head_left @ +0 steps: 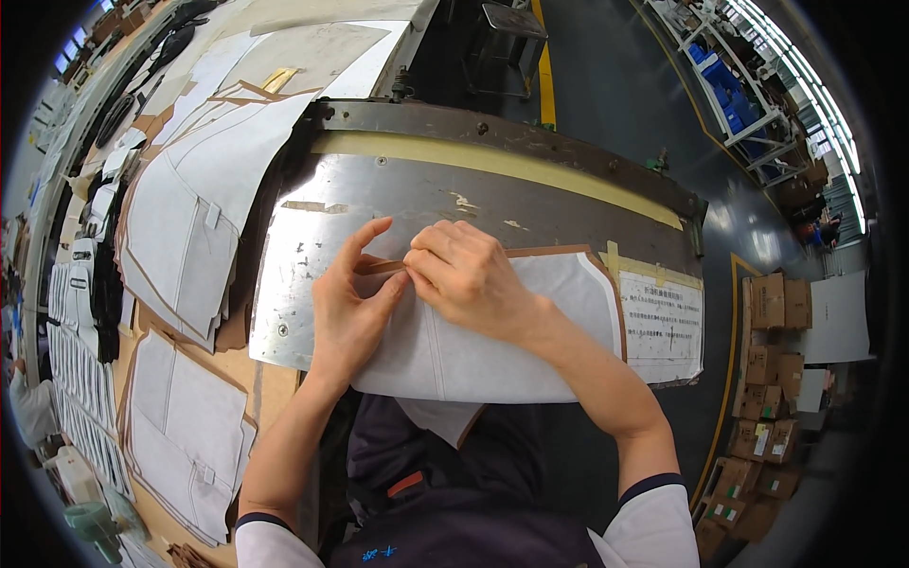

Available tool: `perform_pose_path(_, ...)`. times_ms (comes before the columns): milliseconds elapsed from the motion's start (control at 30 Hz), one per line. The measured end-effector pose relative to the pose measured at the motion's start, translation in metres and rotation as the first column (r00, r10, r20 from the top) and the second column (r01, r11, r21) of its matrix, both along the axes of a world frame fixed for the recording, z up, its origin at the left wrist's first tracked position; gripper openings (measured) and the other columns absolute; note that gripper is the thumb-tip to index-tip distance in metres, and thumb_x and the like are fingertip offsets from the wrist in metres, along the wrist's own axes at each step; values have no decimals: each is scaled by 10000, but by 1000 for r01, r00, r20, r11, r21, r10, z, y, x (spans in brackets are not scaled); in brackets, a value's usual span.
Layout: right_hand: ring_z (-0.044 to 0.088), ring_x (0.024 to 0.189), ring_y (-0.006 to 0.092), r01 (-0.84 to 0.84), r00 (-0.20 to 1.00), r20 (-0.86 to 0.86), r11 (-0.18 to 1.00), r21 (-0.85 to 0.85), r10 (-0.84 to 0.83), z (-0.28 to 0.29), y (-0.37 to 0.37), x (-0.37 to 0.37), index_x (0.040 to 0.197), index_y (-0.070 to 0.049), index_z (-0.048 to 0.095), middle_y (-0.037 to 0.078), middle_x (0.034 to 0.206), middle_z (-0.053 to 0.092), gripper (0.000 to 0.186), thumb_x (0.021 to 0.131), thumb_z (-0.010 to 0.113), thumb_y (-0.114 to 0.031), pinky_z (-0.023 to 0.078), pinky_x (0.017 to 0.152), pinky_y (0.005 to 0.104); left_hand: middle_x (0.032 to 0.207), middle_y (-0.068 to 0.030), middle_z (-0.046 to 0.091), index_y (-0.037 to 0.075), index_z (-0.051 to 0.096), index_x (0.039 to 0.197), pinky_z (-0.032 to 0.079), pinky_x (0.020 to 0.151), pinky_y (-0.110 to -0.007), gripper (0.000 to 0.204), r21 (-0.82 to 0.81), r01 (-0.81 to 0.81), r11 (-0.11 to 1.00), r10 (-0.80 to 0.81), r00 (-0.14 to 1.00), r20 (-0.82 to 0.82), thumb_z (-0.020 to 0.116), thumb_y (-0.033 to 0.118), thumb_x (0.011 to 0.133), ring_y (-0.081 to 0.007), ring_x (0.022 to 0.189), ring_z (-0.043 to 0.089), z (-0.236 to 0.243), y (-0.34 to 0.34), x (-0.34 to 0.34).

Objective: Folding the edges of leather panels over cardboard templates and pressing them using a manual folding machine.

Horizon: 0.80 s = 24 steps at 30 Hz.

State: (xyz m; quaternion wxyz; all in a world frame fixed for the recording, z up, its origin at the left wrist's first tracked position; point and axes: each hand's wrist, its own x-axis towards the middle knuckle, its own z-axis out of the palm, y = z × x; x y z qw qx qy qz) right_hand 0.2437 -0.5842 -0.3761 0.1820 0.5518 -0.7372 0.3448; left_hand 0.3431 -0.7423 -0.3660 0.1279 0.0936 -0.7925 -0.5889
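A pale grey-white sheet panel (483, 364) with a brown edge lies across the near part of the metal plate, its front hanging over toward my lap. It looks like lined leather, with a seam line running down it. My left hand (352, 305) grips the panel's far brown edge between thumb and fingers, one finger raised. Right beside it, my right hand (462, 273) pinches the same edge, fingers curled in. The two hands nearly touch, and whatever lies between the fingertips is hidden. A pale corner of material (440, 418) hangs below the panel.
The metal plate (398, 199) has a raised bar (473, 126) along its far side and a taped paper sheet (661, 322) at right. Stacked similar panels (185, 222) lie left, with more panels (185, 426) nearer. Cardboard boxes (767, 369) stand right; a metal stool (511, 28) stands beyond.
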Motion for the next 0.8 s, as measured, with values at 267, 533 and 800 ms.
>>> perform_pose_path(267, 608, 820, 249, 25, 988, -152, 995, 94, -11, 8, -5, 3, 819, -38, 621, 87, 888, 618, 125, 734, 712, -45, 502, 725, 374, 952, -152, 773, 51, 596, 1411, 573, 878, -340, 575, -49, -16, 999, 15, 1000, -22, 723, -11, 854, -227, 953, 768, -1, 3, -1)
perform_pose_path(533, 626, 886, 238, 109, 863, -504, 983, 150, -19, 7, -8, -11, 889, -11, 660, 113, 947, 649, 158, 773, 683, -116, 500, 765, 369, 940, -149, 764, 24, 591, 1378, 562, 874, -331, 542, -11, -36, 999, 37, 998, 54, 727, 21, 854, -201, 921, 749, 2, -1, -5)
perform_pose_path(800, 612, 889, 278, 26, 961, 275, 1000, 0, -25, 12, 5, -8, 918, -60, 621, 84, 906, 623, 180, 811, 763, -87, 474, 821, 418, 1005, -99, 765, 21, 566, 1423, 528, 946, -330, 588, 26, -10, 1000, 9, 1000, 19, 757, 44, 867, -174, 1001, 711, -3, -7, -2)
